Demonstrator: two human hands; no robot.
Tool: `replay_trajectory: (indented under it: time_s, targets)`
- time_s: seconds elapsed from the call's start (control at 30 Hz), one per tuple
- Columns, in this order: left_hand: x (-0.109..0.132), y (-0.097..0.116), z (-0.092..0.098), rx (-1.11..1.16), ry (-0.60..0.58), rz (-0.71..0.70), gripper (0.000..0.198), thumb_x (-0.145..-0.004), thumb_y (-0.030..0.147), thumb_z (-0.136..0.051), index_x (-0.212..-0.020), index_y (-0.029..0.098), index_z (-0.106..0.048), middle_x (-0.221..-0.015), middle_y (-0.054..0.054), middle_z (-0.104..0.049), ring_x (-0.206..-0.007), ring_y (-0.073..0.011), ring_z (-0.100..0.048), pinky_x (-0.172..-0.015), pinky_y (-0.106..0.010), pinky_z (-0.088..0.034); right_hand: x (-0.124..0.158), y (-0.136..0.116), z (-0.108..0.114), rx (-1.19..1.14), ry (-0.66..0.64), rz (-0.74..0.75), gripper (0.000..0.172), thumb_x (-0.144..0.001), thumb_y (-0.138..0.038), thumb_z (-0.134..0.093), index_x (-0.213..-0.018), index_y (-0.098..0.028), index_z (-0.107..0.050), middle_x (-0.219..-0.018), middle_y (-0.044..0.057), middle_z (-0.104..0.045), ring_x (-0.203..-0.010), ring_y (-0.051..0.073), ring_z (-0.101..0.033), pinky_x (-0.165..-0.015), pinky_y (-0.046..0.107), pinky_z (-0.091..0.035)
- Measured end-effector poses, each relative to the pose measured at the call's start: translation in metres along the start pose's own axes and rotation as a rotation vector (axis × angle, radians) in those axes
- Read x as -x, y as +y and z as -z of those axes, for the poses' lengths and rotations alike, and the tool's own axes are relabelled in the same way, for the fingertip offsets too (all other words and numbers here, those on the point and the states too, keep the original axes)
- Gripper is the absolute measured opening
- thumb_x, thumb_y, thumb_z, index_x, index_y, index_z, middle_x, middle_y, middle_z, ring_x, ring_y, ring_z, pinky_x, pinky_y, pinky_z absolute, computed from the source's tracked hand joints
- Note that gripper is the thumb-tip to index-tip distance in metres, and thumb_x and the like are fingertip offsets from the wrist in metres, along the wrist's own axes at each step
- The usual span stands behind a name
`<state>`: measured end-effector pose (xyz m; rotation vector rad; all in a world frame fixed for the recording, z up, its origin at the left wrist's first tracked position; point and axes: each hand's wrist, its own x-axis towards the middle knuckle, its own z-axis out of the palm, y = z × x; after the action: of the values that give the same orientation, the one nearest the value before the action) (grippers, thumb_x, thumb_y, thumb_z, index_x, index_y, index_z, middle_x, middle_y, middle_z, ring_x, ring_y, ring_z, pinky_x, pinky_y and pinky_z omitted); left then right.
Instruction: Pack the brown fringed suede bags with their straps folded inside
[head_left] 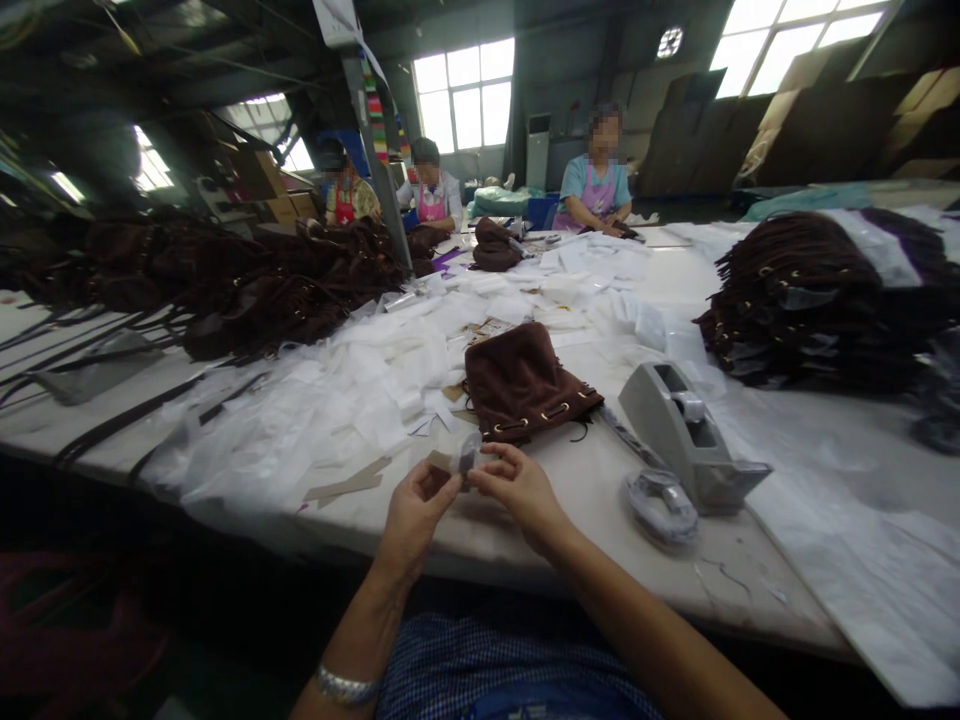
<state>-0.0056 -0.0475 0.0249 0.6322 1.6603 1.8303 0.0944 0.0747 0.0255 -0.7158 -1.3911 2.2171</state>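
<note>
Workshop interior, daylit by windows (463, 95), with a long pale table (592, 500) across the foreground. From the left: dark brown articles (285, 285) lie heaped, straps trailing over the tabletop; next come translucent sheeting (300, 400) and tan strips (346, 485) near the front edge. Left hand (424, 492): thumb and forefinger pinch the left side of a small translucent piece (469, 453) with a dark band, which sits between the two hands near the table's front edge. Whether the tan scrap (439, 460) at these fingers is also held cannot be told. Right hand (521, 488): thumb and fingertips pinch the right side of the same piece. So thin a piece probably handles best under light, opposed fingertip pressure, its edges level and evenly taut, lest it crease or twist. Farther right: a brown bag (529, 385) with metal eyelets, just beyond the right hand; a ring-shaped roll (660, 508) beside a grey tape dispenser (686, 440); a tall brown stack (817, 290)
</note>
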Motion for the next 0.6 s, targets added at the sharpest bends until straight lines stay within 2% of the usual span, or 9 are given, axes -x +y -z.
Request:
replay_trajectory:
  time_s: [0.2,0.37,0.47,0.6]
  targets:
    - [-0.004,0.003,0.012,-0.045,0.002,0.022,0.04,-0.07,0.036,-0.08,-0.103,0.016,-0.069,-0.097,-0.006,-0.075,-0.093,-0.0204,-0.068,-0.087,-0.03,-0.05,-0.013,-0.007,0.013,-0.009,-0.164,-0.095,0.063,-0.053,-0.026,-0.089,-0.111,-0.016,-0.065,-0.084,0.003,-0.074,-0.073,0.017,-0.068,-0.071,0.031,-0.052]
    - [-0.007,0.006,0.02,-0.04,-0.014,0.128,0.052,-0.068,0.038,-0.081,-0.113,0.017,-0.065,-0.084,-0.005,-0.076,-0.079,-0.0194,-0.07,-0.075,-0.027,-0.05,-0.019,-0.014,0.016,0.124,-0.13,-0.035,0.059,-0.054,-0.024,-0.088,-0.108,-0.013,-0.067,-0.081,0.005,-0.075,-0.071,0.019,-0.068,-0.071,0.032,-0.053]
    - [-0.008,0.007,0.018,-0.008,-0.004,0.112,0.057,-0.069,0.037,-0.081,-0.118,0.016,-0.062,-0.085,-0.005,-0.076,-0.08,-0.0182,-0.07,-0.078,-0.027,-0.05,-0.013,-0.012,0.013,-0.001,-0.155,-0.071,0.06,-0.06,-0.03,-0.088,-0.114,-0.015,-0.065,-0.087,0.006,-0.076,-0.076,0.018,-0.07,-0.077,0.033,-0.054]
    - [-0.007,0.004,0.012,0.079,-0.007,0.101,0.056,-0.07,0.033,-0.081,-0.119,0.018,-0.061,-0.096,-0.005,-0.074,-0.092,-0.0167,-0.068,-0.087,-0.026,-0.048,-0.002,-0.002,0.007,-0.12,-0.108,-0.068,0.056,-0.06,-0.033,-0.089,-0.107,-0.015,-0.066,-0.091,0.007,-0.075,-0.08,0.017,-0.07,-0.082,0.032,-0.054]
